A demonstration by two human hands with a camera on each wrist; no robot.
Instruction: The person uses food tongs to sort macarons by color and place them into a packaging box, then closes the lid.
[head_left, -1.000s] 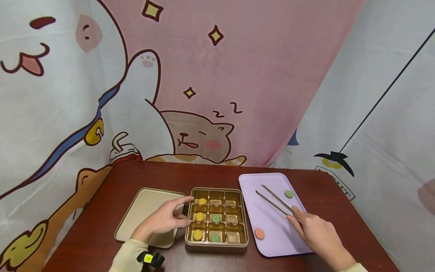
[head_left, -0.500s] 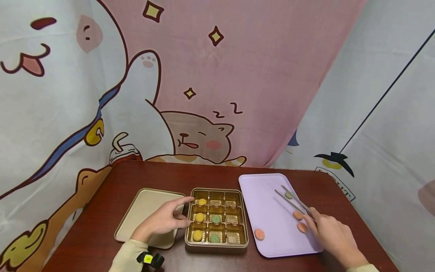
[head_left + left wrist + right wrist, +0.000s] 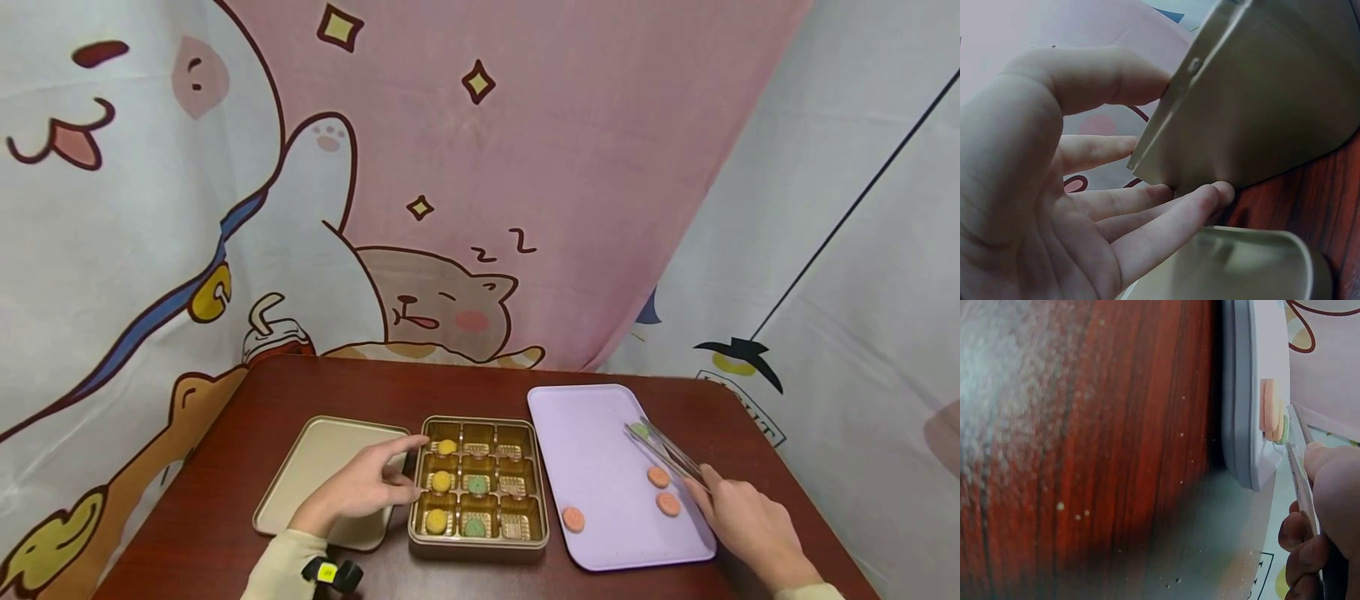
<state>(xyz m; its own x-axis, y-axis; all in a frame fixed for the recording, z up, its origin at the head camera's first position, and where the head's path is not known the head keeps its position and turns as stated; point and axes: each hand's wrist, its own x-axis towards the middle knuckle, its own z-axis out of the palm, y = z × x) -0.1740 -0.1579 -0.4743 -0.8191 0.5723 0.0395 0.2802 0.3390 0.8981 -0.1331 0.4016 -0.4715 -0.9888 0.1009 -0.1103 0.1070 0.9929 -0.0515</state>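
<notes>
My left hand [image 3: 363,483] touches the left side of a gold tin box [image 3: 478,552], fingers spread and fairly straight, as the left wrist view also shows. The box's insert has several square compartments. Yellow macarons [image 3: 441,482] sit down its left column, and two green macarons [image 3: 477,484] lie in the middle column. My right hand [image 3: 753,529] grips metal tongs [image 3: 663,455]. Their tips are on either side of a green macaron [image 3: 640,430] at the right edge of the lilac tray [image 3: 600,467]. In the right wrist view the tips [image 3: 1292,447] stand right by it.
Two pink macarons [image 3: 658,477] lie near the tray's right side and another pink macaron [image 3: 573,519] at its front left. A flat gold lid [image 3: 315,475] lies left of the box on the dark red table [image 3: 420,387]. A cartoon-printed cloth hangs behind.
My right hand has moved right with the tongs, whose tips have come from over the tray's middle to the green macaron and drawn closer together. The left hand stays put.
</notes>
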